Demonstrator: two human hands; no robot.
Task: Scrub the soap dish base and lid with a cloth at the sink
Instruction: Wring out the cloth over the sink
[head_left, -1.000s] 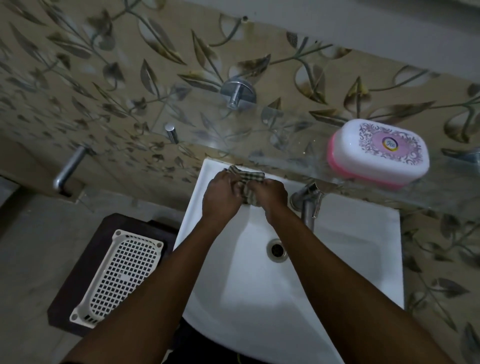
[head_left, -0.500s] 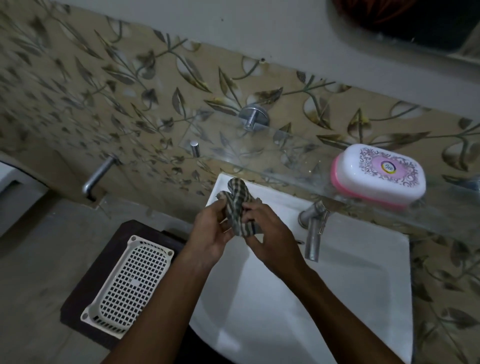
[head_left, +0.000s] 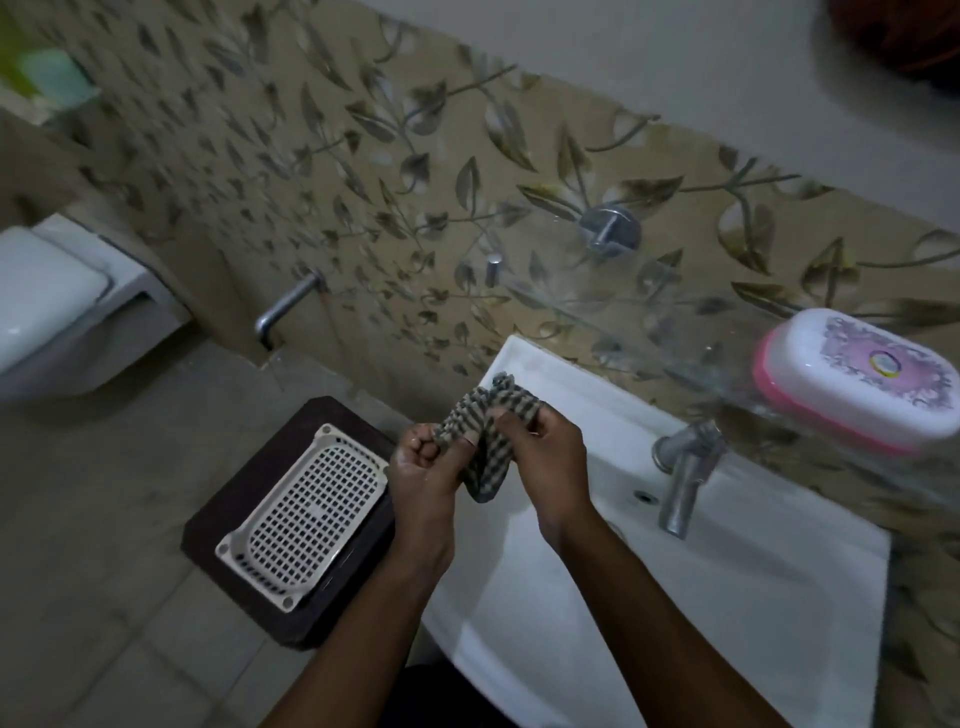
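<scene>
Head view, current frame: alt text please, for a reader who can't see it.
The left hand and right hand grip a checked cloth above the white sink. A closed pink-and-white soap dish sits on the glass shelf above the tap.

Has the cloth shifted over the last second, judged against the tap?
Yes. The cloth, held by the left hand and right hand, has moved left, away from the tap, toward the left rim of the sink.

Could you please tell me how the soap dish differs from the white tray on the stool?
The soap dish is solid, white lid on pink base; the tray is all white, gridded with holes. The soap dish sits on the glass shelf; the tray lies lower, on the stool. Both are rounded rectangles.
</scene>
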